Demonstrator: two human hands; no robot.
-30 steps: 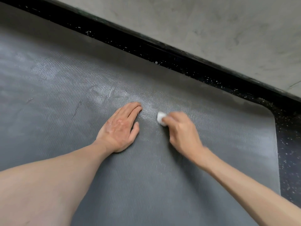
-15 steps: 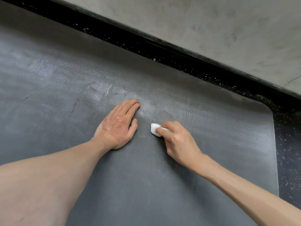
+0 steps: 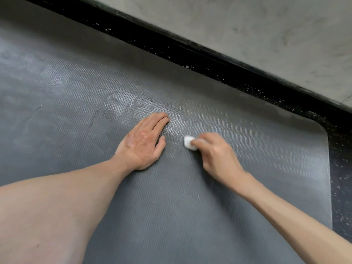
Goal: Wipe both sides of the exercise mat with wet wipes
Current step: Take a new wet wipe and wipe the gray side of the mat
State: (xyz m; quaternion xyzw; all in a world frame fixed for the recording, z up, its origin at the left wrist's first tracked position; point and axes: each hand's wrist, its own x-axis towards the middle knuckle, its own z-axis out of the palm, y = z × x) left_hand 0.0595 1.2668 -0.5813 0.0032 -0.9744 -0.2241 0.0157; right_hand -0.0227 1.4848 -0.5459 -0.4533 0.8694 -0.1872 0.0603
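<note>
Both hands are on the mat (image 3: 190,216), which lies flat on the floor (image 3: 341,168): left hand (image 3: 142,142) spread, pinning it; just beside, a balled wipe (image 3: 188,142) pinched in the right hand (image 3: 219,159). Better to press firmly with the left and stroke overlapping passes toward the right corner.

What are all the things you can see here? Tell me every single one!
dark grey ribbed exercise mat: one, dark grey, spread flat on the floor, filling most of the view
small white balled-up wet wipe: one, white, on the mat under the right fingertips
shiny streaks: several, pale, on the mat beyond the left hand
black speckled floor: one strip, black with white flecks, along the mat's far and right edges
pale grey mottled wall: one, pale grey, top right, beyond the floor strip
left hand: one, bare, flat on the mat
right hand: one, bare, pinches the wipe against the mat
</note>
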